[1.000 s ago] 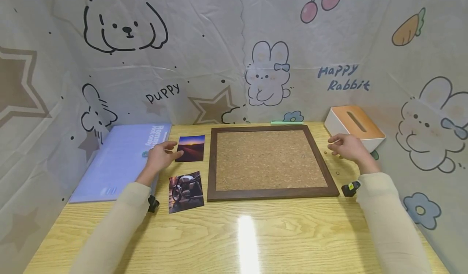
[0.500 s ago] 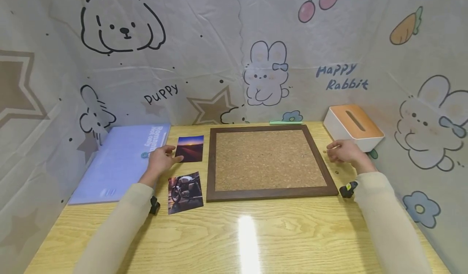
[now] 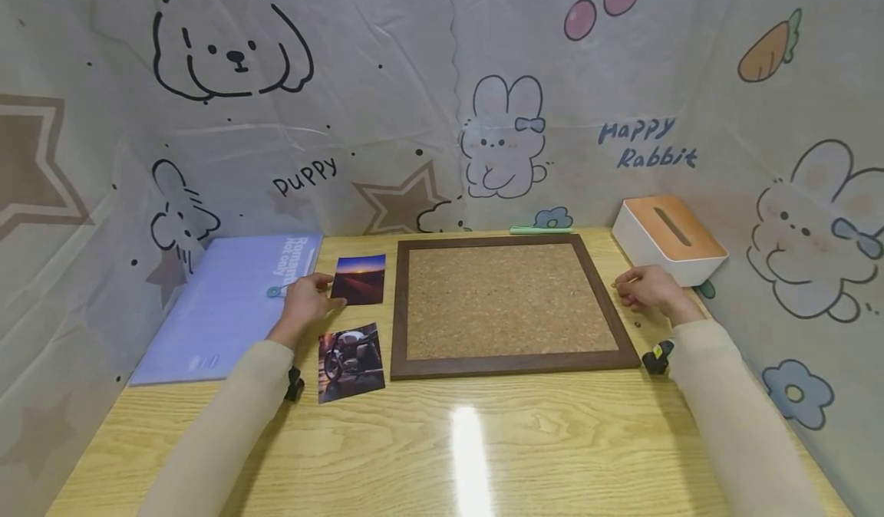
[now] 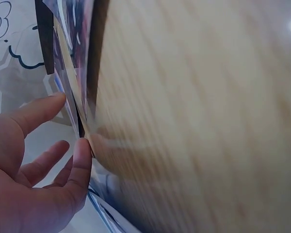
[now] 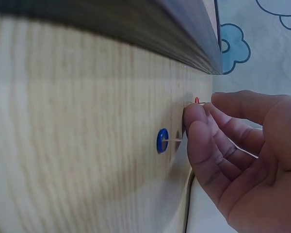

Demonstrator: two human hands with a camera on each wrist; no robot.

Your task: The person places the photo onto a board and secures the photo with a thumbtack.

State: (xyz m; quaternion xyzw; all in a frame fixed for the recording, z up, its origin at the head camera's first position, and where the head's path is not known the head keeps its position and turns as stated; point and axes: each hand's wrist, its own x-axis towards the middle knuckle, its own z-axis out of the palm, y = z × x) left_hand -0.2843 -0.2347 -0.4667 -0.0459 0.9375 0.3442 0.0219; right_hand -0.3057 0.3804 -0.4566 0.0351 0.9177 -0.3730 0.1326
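A sunset photo [image 3: 357, 280] lies on the table left of a framed corkboard [image 3: 511, 302]. At that photo's left edge is my left hand [image 3: 305, 302], fingers apart and loosely bent, thumb by the lower left corner. Closer to me lies a motorcycle photo [image 3: 351, 362]. Beyond the board's right side, my right hand [image 3: 649, 287] pinches at the upright pin of a red thumbtack [image 5: 197, 100] with thumb and finger; the tack sits low at the table. A blue thumbtack [image 5: 162, 141] lies head down below those fingers, pin up.
A lilac folder [image 3: 228, 310] lies left, partly under my left hand. Behind my right hand stands a tissue box [image 3: 670, 233] with an orange top. A green pen-like stick [image 3: 541, 231] lies behind the board. Printed cloth walls [image 3: 387, 103] enclose the table.
My right hand has come down and slightly left, its fingertips closing in on the small tack beside the board. The left hand has barely shifted; both photos and the board stay put.
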